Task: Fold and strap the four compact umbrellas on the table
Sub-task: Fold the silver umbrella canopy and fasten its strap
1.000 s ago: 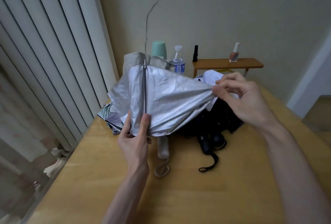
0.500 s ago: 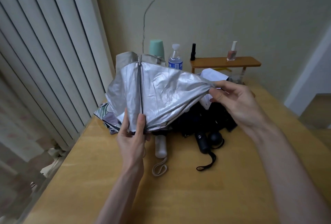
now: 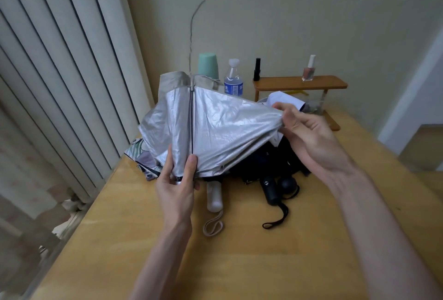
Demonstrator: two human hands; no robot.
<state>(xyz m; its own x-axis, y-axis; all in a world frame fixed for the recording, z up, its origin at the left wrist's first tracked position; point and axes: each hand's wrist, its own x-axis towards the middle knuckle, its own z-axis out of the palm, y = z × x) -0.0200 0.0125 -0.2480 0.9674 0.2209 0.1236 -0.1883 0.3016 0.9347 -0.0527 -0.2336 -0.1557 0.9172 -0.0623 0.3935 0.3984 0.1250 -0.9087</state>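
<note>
Shifted slightly lower, your right hand [image 3: 309,136] pinches a panel of the silver umbrella [image 3: 215,129] taut; your left hand [image 3: 177,187] clamps, seemingly, its rib ends. Next: pleat panels, then strap.

Single head view, looking forward-down over table [image 3: 239,263], close to hands.

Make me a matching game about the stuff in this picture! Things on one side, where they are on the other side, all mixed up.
Things:
1. silver umbrella
2. pink nail polish
3. black umbrella
4. water bottle

Places:
A. on the small wooden shelf
B. lying on the table, no hand on it
C. held by the left hand and right hand
D. standing behind the silver umbrella

Pairs: 1-C, 2-A, 3-B, 4-D.
</note>
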